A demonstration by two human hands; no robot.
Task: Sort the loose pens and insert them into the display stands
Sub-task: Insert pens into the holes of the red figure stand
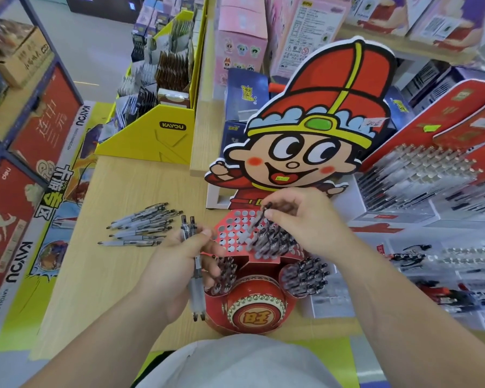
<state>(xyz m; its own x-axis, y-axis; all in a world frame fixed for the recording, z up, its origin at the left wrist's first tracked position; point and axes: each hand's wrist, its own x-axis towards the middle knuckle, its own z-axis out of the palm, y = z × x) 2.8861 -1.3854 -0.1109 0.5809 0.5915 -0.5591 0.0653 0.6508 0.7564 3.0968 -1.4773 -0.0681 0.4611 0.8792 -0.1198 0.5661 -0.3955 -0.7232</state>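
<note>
Head view looks down on a display stand (pixel 291 152) of red printed cardboard, cut in the shape of a cartoon figure with a round face and a red hat. The right hand (pixel 300 219) pinches a single pen (pixel 254 224) by its dark upper end between thumb and fingertips. The pen slants, with its whitish grip end down and to the left against the stand's perforated panel (pixel 230 233); whether its tip sits in a hole cannot be told. The left hand (pixel 177 264) has its fingers curled round two pens (pixel 195 287) held side by side. Their long axis runs nearly straight away from the person, dark clicker ends far and tips near.

More loose pens (pixel 140 228) lie to the left of the stand in a rough fan, close to parallel, tips pointing left and clip ends right. Standing pens fill the right part of the panel, and two round pods lower on the stand are packed with them. A drum shape with a ring of studs forms the stand's front.

Everything rests on a table (pixel 109 261) of pale wood grain. Behind the loose pens stands a yellow cardboard box (pixel 157 135) holding flat packets. Pink boxes (pixel 241 37) line the back. To the right a second pen display (pixel 420 169), red-backed, carries rows of clear-barrelled pens. Red boxes (pixel 45 121) fill a blue-framed shelf on the left. A grey garment (pixel 235 362) shows at the bottom edge.
</note>
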